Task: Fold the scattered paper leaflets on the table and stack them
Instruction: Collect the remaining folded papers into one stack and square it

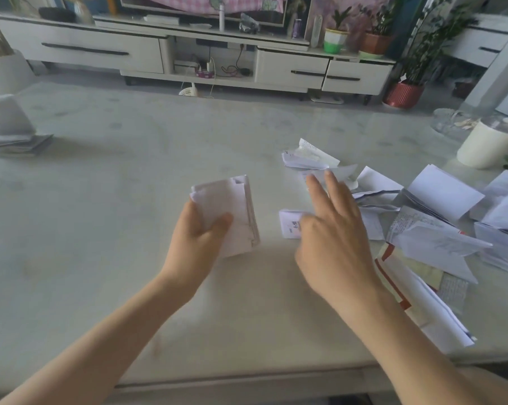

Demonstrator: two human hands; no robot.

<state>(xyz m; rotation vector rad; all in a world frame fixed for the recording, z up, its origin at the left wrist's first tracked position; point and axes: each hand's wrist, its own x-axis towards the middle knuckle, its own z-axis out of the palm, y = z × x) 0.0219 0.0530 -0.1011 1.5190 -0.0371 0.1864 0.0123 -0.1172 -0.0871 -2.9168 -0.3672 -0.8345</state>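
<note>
On table (130, 171) | left hand (198, 233) grips folded leaflets (235, 200) | right hand (333, 229) splayed (over pile (439, 238) edge)

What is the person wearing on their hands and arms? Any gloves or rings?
Nothing shows. The left hand and right hand have no gloves, rings, watch or bracelet in sight, and no sleeves reach into the picture. Part of the left hand is hidden, so it can't be checked all over.

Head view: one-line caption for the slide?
Left hand holds a folded stack while the open right hand reaches over a small leaflet beside the loose pile on the table.
</note>
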